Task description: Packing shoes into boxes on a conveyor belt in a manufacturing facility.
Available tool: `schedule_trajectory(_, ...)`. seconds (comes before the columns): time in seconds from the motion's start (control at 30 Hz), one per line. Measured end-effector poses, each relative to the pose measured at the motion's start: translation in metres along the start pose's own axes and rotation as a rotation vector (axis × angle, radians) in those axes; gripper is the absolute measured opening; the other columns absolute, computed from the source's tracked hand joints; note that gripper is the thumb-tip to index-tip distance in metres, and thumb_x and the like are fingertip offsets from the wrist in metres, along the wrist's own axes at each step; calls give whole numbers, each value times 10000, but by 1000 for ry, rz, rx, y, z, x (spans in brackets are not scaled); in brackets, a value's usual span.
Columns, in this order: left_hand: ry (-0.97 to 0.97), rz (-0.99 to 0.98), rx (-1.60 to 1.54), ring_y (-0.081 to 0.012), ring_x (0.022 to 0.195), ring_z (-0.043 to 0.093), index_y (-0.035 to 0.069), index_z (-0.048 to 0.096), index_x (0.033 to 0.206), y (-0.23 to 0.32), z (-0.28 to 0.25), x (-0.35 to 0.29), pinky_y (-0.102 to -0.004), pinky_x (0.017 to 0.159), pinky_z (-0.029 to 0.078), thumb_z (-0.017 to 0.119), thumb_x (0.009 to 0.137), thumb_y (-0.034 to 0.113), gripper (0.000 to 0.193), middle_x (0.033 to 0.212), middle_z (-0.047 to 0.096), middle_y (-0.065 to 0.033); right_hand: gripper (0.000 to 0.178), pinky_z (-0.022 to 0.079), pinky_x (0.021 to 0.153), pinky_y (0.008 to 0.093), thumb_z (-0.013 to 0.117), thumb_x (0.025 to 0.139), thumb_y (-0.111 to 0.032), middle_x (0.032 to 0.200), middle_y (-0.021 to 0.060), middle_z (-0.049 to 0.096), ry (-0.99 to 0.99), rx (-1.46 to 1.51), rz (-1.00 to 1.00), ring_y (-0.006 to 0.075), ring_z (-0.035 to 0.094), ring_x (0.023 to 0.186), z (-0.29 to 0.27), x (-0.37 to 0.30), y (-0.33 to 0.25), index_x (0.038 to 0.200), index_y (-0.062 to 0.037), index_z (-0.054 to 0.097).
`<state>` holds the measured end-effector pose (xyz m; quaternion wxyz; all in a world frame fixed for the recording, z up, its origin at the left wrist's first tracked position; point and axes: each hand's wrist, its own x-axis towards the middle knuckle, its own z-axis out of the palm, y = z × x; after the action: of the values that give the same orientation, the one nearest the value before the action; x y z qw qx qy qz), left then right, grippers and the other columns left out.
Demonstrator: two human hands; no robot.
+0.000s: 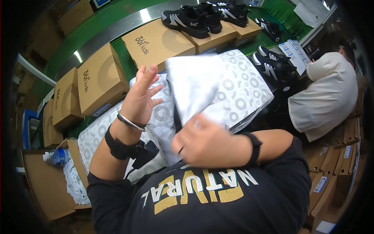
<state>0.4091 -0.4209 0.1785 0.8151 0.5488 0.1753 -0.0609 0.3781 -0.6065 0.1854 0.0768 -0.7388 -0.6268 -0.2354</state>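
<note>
Paper sheet (pixel 194 82), blurred, looks pinched in the right hand (pixel 210 142); beside that grip, the left hand (pixel 144 97) spreads empty. Lifting seems done, setting down left; beyond, unwrapped shoes (pixel 189 25) top boxes (pixel 156 43).

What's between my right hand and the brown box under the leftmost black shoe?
In the head view, a white sheet, blurred, lies between the right hand and that brown box.

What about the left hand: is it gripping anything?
No, the left hand is raised and open, with nothing in its grasp.
</note>
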Motion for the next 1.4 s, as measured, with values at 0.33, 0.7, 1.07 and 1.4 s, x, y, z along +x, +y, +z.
schedule_trajectory(0.33,226,92,190,-175,786,580,27,441,1149,-32,-81,16,-255,590,474,573,675,-13,494,993,566,-85,102,399,855,413,586,704,-142,797,90,598,273,599,-195,216,587,760,9,10,68,751,-51,585)
schedule_trajectory(0.7,110,-415,-129,-242,797,591,-15,511,1077,-16,-164,170,-356,748,486,505,840,436,510,860,590,-132,830,345,890,502,638,724,-164,1293,246,354,-143,-408,452,377,407,1148,263,23,227,1388,-140,140)
schedule_trajectory(1.07,217,-214,1124,-261,989,542,70,509,1161,-28,-160,99,-297,799,428,588,766,424,536,1050,578,-186,509,441,704,310,574,791,-362,977,114,590,422,1819,1309,213,574,848,217,26,211,1118,14,468)
schedule_trajectory(1.4,348,725,1488,-321,1230,295,89,329,1317,-60,-42,-36,-354,1006,254,671,664,173,742,1349,239,-233,901,510,558,354,582,792,-378,1022,130,525,-524,1530,1154,202,527,903,109,-77,147,1383,-49,-13)
